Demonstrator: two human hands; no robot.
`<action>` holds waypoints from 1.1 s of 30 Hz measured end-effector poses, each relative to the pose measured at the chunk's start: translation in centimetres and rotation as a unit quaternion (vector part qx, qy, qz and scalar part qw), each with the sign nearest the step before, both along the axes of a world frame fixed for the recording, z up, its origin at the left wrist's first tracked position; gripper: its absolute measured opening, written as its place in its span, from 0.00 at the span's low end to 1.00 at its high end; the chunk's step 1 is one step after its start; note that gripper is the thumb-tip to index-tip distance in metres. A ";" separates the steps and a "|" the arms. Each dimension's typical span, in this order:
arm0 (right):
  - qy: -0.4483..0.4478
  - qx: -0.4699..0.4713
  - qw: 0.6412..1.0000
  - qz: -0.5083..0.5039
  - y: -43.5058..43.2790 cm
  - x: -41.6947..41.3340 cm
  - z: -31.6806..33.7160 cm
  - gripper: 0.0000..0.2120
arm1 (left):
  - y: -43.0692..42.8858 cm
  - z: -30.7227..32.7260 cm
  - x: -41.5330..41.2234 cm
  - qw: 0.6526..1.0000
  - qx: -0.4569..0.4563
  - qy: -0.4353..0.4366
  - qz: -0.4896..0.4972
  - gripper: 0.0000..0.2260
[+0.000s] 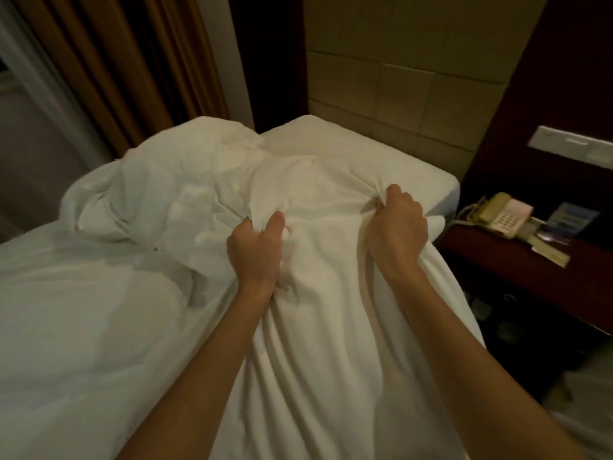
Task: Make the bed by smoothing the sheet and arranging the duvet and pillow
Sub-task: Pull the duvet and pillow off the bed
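Where the duvet [318, 343] lies nearest, it is clutched by the left grip [253, 250] and the right grip [398, 227], each curled round bunched cloth. Farther off, its rest is heaped on the sheet [66, 327] at left; a phone [501, 214] is set on the counter [491, 260] at right.

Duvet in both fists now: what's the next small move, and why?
Probably lift both fists and pull toward you. The left hand and right hand each grip the duvet, yet its far part lies bunched in a heap left of the hands, with creases fanning from both grips.
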State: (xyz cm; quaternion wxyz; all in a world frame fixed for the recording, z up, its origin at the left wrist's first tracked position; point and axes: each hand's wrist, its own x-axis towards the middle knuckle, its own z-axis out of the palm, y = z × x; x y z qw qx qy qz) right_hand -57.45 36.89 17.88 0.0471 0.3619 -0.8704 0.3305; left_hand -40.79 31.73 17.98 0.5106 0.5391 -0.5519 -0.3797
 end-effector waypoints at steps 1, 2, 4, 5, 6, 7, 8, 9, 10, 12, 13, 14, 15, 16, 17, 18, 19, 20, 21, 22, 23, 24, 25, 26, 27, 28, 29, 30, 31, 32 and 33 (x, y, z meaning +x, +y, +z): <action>-0.003 -0.002 1.000 -0.014 1.3 -1.4 0.0 0.07 | 0.6 -0.3 -1.6 1.000 0.003 -0.003 -0.014 0.23; -0.007 -0.004 1.000 -0.028 2.5 -2.8 -0.2 0.07 | 1.3 -0.5 -3.1 1.000 0.005 -0.004 -0.029 0.22; -0.017 -0.016 0.998 -0.058 5.0 -5.4 -0.6 0.07 | 2.7 -0.9 -6.2 0.998 0.008 -0.007 -0.059 0.24; -0.023 -0.025 0.997 -0.075 6.3 -6.7 -0.9 0.07 | 3.4 -1.1 -7.8 0.997 0.007 -0.007 -0.076 0.25; -0.027 -0.032 0.995 -0.093 7.6 -7.9 -1.1 0.07 | 4.2 -1.3 -9.3 0.995 0.006 -0.006 -0.095 0.27; -0.028 -0.037 0.993 -0.112 8.9 -9.1 -1.3 0.07 | 5.1 -1.5 -10.8 0.993 0.006 -0.004 -0.114 0.28; -0.028 -0.039 0.990 -0.132 10.1 -10.3 -1.5 0.07 | 5.8 -1.7 -12.2 0.991 0.005 -0.004 -0.131 0.28; -0.030 -0.040 0.987 -0.152 11.4 -11.3 -1.6 0.07 | 6.6 -1.9 -13.7 0.989 0.004 -0.004 -0.148 0.28; -0.035 -0.043 0.984 -0.170 12.6 -12.4 -1.9 0.07 | 7.4 -2.0 -15.1 0.986 0.002 -0.004 -0.168 0.29; -0.038 -0.049 0.977 -0.205 15.1 -14.4 -2.2 0.06 | 9.0 -2.3 -17.8 0.978 -0.004 -0.003 -0.207 0.29; -0.036 -0.048 0.973 -0.225 16.4 -15.3 -2.4 0.06 | 9.7 -2.4 -19.2 0.974 -0.006 -0.006 -0.228 0.29; -0.035 -0.046 0.968 -0.246 17.7 -16.2 -2.4 0.06 | 10.4 -2.5 -20.7 0.968 -0.009 -0.010 -0.249 0.28; -0.039 -0.043 0.962 -0.266 19.1 -17.1 -2.5 0.06 | 11.2 -2.5 -22.2 0.963 -0.012 -0.015 -0.270 0.27; -0.045 -0.042 0.956 -0.286 20.4 -17.9 -2.6 0.05 | 12.0 -2.6 -23.7 0.956 -0.015 -0.018 -0.291 0.25; -0.051 -0.045 0.950 -0.305 21.7 -18.7 -2.7 0.05 | 12.9 -2.7 -25.2 0.949 -0.019 -0.017 -0.313 0.23; -0.049 -0.046 0.944 -0.322 23.0 -19.6 -3.0 0.04 | 13.6 -2.9 -26.7 0.942 -0.022 -0.015 -0.336 0.22; -0.041 -0.045 0.938 -0.341 24.1 -20.4 -3.2 0.05 | 14.4 -3.0 -28.2 0.934 -0.021 -0.013 -0.358 0.21; -0.034 -0.041 0.931 -0.362 25.3 -21.2 -3.6 0.06 | 15.2 -3.1 -29.6 0.925 -0.019 -0.012 -0.379 0.19; -0.031 -0.037 0.922 -0.384 26.4 -22.0 -3.8 0.06 | 16.0 -3.2 -31.0 0.916 -0.016 -0.014 -0.401 0.16; -0.030 -0.033 0.913 -0.406 27.4 -22.8 -4.0 0.07 | 16.7 -3.3 -32.4 0.907 -0.015 -0.016 -0.421 0.12; -0.030 -0.031 0.903 -0.428 28.4 -23.5 -4.1 0.06 | 17.4 -3.6 -33.9 0.897 -0.014 -0.020 -0.441 0.08; -0.027 -0.030 0.892 -0.451 29.4 -24.1 -4.1 0.06 | 18.1 -3.8 -35.3 0.888 -0.013 -0.025 -0.460 0.06; -0.024 -0.026 0.880 -0.473 30.3 -24.8 -4.2 0.06 | 18.8 -4.0 -36.7 0.877 -0.011 -0.025 -0.480 0.05; -0.021 -0.020 0.870 -0.492 31.1 -25.3 -4.3 0.06 | 19.3 -4.2 -38.0 0.866 -0.011 -0.024 -0.500 0.07; -0.019 -0.015 0.860 -0.509 31.9 -26.0 -4.4 0.06 | 19.9 -4.3 -39.4 0.855 -0.014 -0.021 -0.518 0.07; -0.019 -0.013 0.851 -0.525 32.7 -26.5 -4.5 0.06 | 20.4 -4.5 -40.7 0.845 -0.018 -0.021 -0.535 0.07; -0.020 -0.013 0.840 -0.543 33.4 -27.0 -4.6 0.06 | 21.0 -4.5 -41.9 0.834 -0.018 -0.022 -0.551 0.07; -0.023 -0.014 0.828 -0.561 34.1 -27.5 -4.7 0.06 | 21.6 -4.5 -43.0 0.823 -0.016 -0.023 -0.567 0.06; -0.025 -0.017 0.815 -0.578 34.7 -27.9 -4.7 0.06 | 22.1 -4.5 -44.0 0.813 -0.013 -0.023 -0.582 0.06; -0.028 -0.019 0.803 -0.595 35.2 -28.2 -4.7 0.07 | 22.6 -4.6 -45.0 0.803 -0.013 -0.022 -0.596 0.07; -0.028 -0.021 0.792 -0.609 35.8 -28.4 -4.7 0.07 | 23.1 -4.5 -45.8 0.792 -0.011 -0.020 -0.610 0.08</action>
